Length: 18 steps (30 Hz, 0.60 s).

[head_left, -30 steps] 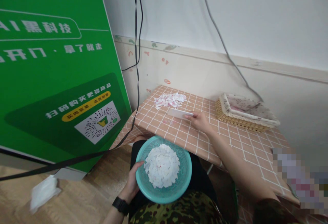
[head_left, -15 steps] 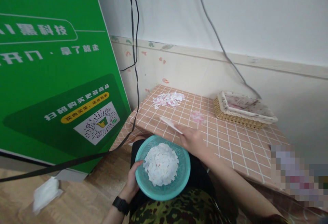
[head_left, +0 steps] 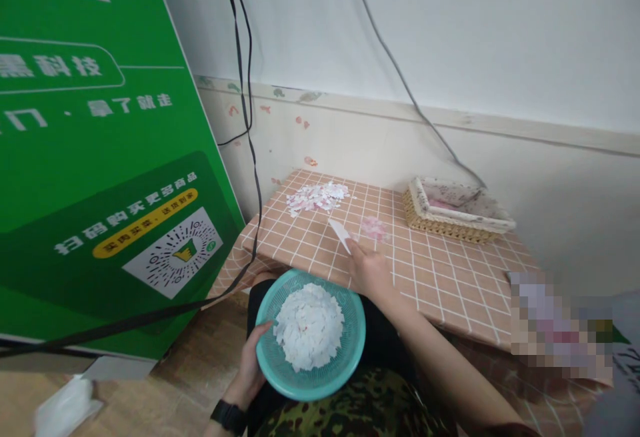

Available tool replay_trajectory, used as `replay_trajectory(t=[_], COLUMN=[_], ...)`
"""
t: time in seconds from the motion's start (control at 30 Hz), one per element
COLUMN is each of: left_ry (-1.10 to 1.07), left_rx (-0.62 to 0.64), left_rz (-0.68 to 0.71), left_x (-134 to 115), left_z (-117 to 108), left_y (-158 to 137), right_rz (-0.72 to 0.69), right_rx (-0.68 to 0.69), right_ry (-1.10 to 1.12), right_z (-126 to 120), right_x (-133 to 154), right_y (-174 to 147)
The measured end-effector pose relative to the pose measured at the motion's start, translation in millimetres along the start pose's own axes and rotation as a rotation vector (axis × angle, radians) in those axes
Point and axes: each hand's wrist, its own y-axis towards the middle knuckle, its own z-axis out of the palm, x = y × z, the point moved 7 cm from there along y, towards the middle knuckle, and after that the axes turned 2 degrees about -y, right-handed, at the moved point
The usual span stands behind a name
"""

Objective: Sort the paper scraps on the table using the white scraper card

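Observation:
A round teal plastic colander (head_left: 356, 360) rests on my lap, with a heap of white paper scraps (head_left: 310, 327) in it. My left hand (head_left: 251, 360) grips its left rim, thumb over the edge. Over the front edge of the table, my right hand (head_left: 371, 270) is closed on a flat white strip (head_left: 339, 231), perhaps paper or card; its lower end is hidden by the fingers. Farther back on the table lies a loose pile of white and pinkish scraps (head_left: 317, 197). A small pink-and-white patch (head_left: 374, 228) sits just beyond my right hand.
The table (head_left: 430, 267) has a brown checked cloth. A cloth-lined wicker basket (head_left: 440, 225) stands near the wall. Black cables (head_left: 255, 177) hang at the left before a green printed cabinet (head_left: 110, 157). A white bag (head_left: 65, 410) lies on the floor. A blurred-out area covers the right end.
The view has swung slightly right. The white strip in my right hand now points more steeply away from me. My left hand still grips the colander.

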Motion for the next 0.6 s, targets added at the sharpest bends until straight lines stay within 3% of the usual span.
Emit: replay_trajectory(t=[0.17, 0.33, 0.47, 0.6], left_ry=[-0.005, 0.011, 0.012, 0.005], left_rx=[-0.001, -0.027, -0.019, -0.028], left_rz=[-0.01, 0.009, -0.008, -0.009], left_x=[1.8, 0.4, 1.5, 1.4], left_z=[-2.0, -4.8, -2.9, -2.6], left_y=[3.0, 1.5, -0.5, -0.5], right_rz=[0.284, 0.536, 0.608, 0.596], right_rx=[-0.122, -0.244, -0.333, -0.264], right_ry=[0.075, 0.351, 0.419, 0.257], right_z=[-21.2, -36.4, -41.1, -33.1], right_x=[-67.8, -123.7, -157.4, -173.3], right_y=[1.5, 9.6, 11.3, 11.8])
